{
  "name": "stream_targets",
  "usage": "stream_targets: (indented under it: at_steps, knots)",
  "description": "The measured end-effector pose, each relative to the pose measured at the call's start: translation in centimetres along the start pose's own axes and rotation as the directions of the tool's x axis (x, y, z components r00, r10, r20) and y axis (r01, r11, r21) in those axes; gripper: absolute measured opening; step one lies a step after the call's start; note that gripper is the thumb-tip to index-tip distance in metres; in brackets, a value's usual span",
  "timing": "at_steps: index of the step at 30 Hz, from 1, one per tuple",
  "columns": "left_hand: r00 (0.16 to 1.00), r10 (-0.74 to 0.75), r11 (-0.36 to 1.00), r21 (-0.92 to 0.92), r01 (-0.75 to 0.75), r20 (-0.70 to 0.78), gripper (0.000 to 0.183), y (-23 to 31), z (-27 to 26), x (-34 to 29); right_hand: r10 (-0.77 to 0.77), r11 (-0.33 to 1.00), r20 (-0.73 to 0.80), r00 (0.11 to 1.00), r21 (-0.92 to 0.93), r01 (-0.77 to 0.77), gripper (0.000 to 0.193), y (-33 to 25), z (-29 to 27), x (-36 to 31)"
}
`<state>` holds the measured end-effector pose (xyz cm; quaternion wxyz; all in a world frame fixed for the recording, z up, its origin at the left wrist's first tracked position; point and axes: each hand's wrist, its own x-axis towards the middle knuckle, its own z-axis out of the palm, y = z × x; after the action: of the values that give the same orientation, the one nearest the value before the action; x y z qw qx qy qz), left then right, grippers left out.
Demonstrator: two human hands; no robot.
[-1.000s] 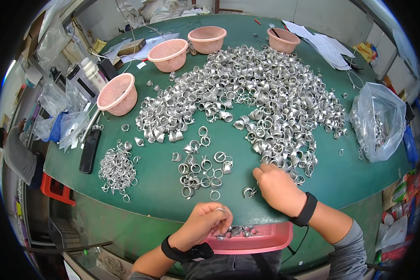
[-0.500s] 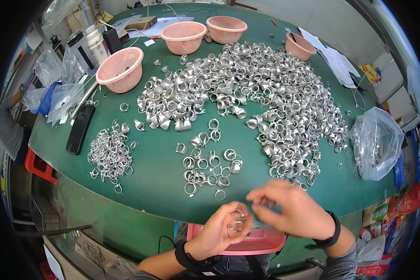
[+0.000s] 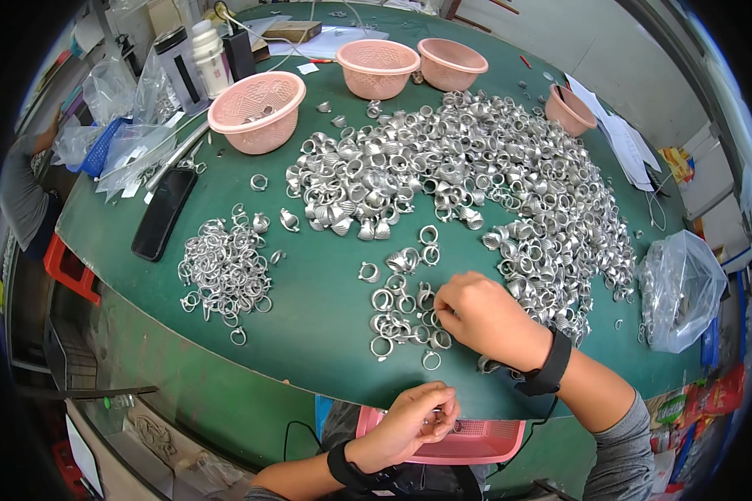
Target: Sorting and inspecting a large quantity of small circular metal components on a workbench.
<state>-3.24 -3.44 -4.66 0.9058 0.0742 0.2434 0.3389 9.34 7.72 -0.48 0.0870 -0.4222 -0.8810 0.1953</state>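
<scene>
My left hand (image 3: 411, 424) is curled at the table's front edge, above a pink basket (image 3: 476, 451). Silver metal rings show only as a glint between its bent fingers. Over the right side of a small cluster of silver rings (image 3: 382, 346) in the middle of the table, my right hand (image 3: 486, 320) points down with fingers drawn together. Its fingertips are beside a few of those rings; whatever they pinch is hidden. Behind the cluster and to its right spreads a large heap of ribbed silver rings (image 3: 551, 200). A pile of thinner rings (image 3: 226, 267) lies to the left.
Pink plastic baskets (image 3: 257, 142) line the far side of the green table (image 3: 309, 334). A black phone (image 3: 164, 215) rests at the left, near bottles (image 3: 212, 63). At the right are a clear plastic bag (image 3: 683, 292) and paper sheets (image 3: 622, 142). Another person's arm (image 3: 38, 167) shows far left.
My right hand has gone from beside my left hand out to the small ring cluster. My left hand's fingers have closed further over the rings in it. The whole view has shifted.
</scene>
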Motion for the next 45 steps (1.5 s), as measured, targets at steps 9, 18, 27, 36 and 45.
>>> stream_targets:
  at_steps: [9, 18, 27, 36, 45]
  knots:
    - [0.999, 0.027, 0.999, -0.029, -0.028, -0.02, 0.019, 0.7, -0.7, -0.5, 0.052, 0.963, 0.044, 0.998, -0.266, -0.039, 0.006, -1.8, 1.9, 0.3]
    - [0.98, 0.165, 0.982, -0.069, -0.173, -0.11, 0.021, 0.9, -1.4, -0.5, 0.232, 0.957, 0.176, 0.957, 0.134, -0.257, 0.01, -3.3, -2.7, -0.3]
    - [0.965, 0.186, 0.974, -0.094, -0.206, -0.188, 0.026, 2.1, -1.0, -2.4, -0.074, 0.997, 0.033, 0.997, 0.02, 0.074, 0.009, -4.2, 0.9, -3.4]
    - [0.945, 0.246, 0.965, -0.032, -0.259, -0.215, 0.02, 2.1, -1.8, -2.7, -0.125, 0.991, 0.02, 0.992, -0.047, 0.125, 0.003, -3.2, 0.1, -3.4]
    - [0.942, 0.245, 0.97, 0.052, -0.239, -0.23, 0.018, 2.2, -1.6, -2.9, -0.017, 1.0, 0.023, 1.0, 0.017, 0.017, 0.009, -1.8, -0.7, -3.9]
